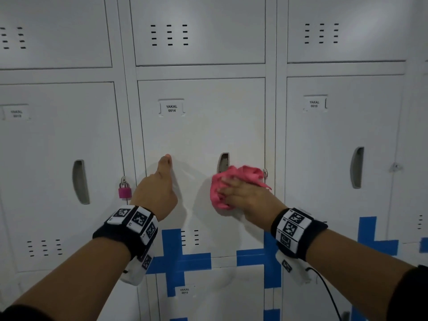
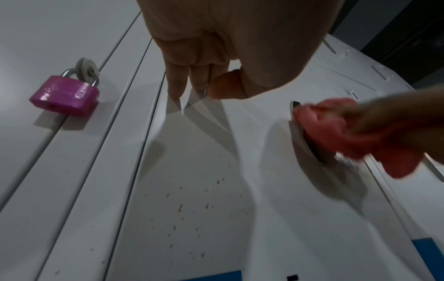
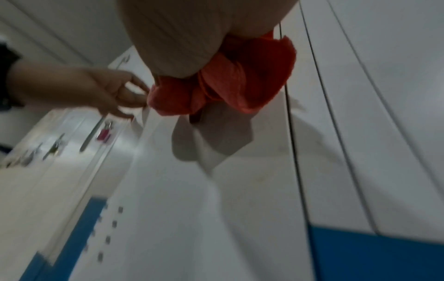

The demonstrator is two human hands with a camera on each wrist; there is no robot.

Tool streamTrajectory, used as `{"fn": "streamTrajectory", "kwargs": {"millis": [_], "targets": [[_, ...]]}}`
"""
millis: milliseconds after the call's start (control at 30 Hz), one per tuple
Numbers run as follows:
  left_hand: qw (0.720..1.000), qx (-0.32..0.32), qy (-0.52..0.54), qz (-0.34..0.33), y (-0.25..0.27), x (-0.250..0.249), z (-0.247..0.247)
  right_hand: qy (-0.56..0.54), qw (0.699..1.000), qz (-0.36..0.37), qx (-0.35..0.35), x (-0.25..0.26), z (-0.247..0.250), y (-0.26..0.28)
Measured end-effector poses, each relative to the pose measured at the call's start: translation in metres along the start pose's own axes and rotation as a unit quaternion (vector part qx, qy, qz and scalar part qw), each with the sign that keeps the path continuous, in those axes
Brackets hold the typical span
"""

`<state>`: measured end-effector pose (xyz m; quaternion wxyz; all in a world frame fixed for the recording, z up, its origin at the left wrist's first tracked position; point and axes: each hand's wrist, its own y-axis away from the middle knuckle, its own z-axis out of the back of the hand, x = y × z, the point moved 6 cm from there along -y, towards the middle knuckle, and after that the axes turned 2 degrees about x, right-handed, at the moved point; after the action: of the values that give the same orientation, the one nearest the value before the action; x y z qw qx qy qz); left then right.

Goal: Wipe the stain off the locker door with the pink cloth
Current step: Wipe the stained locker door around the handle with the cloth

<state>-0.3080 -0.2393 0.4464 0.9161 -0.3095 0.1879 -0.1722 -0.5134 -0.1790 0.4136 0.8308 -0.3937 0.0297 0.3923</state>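
Right hand point(image 1: 245, 198) clenched around the bunched pink cloth point(image 1: 228, 184), pressing it against the locker door point(image 1: 201, 133), low on the door's right side. Cloth covering the lower end of the door's recessed handle point(image 1: 224, 161), just left of the latch loop point(image 1: 265, 173) at the door's right edge. From the right wrist view, cloth point(image 3: 228, 79) wadded under the palm point(image 3: 182, 38) and touching the door point(image 3: 192, 209).

Left hand point(image 1: 157, 188) spread flat-ish against the same door, left of the cloth and apart from it, fingers point(image 2: 175, 83) straight with tips touching the metal, thumb point(image 2: 228, 85) tucked beside them; nothing held.

Stain point(image 2: 192, 209) showing in the left wrist view as a scatter of small brownish specks on the door point(image 2: 240, 218), below the left fingertips and to the left of the cloth point(image 2: 336, 123); not touching the cloth. Too faint to make out in the head view.

Door labelled "YAKAL 0014" on a tag point(image 1: 171, 108) near its top. Pink padlock point(image 1: 124, 190) hanging on the neighbouring locker to the left, close to the left wrist. Blue tape point(image 1: 178, 256) in crossed strips along the door's lower edge and on lockers to the right. Black bands with square markers point(image 1: 134, 218) on both wrists.
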Motion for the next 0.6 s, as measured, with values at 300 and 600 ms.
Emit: {"fn": "streamTrajectory", "kwargs": {"millis": [300,600], "targets": [[1.0,0.005,-0.006,-0.01,0.0,0.001,-0.001,-0.017,0.961,-0.219,-0.168,-0.054,0.032,-0.042],[1.0,-0.004,-0.001,-0.012,0.0,0.001,-0.002,0.047,0.953,-0.262,-0.146,-0.028,-0.024,0.005]]}}
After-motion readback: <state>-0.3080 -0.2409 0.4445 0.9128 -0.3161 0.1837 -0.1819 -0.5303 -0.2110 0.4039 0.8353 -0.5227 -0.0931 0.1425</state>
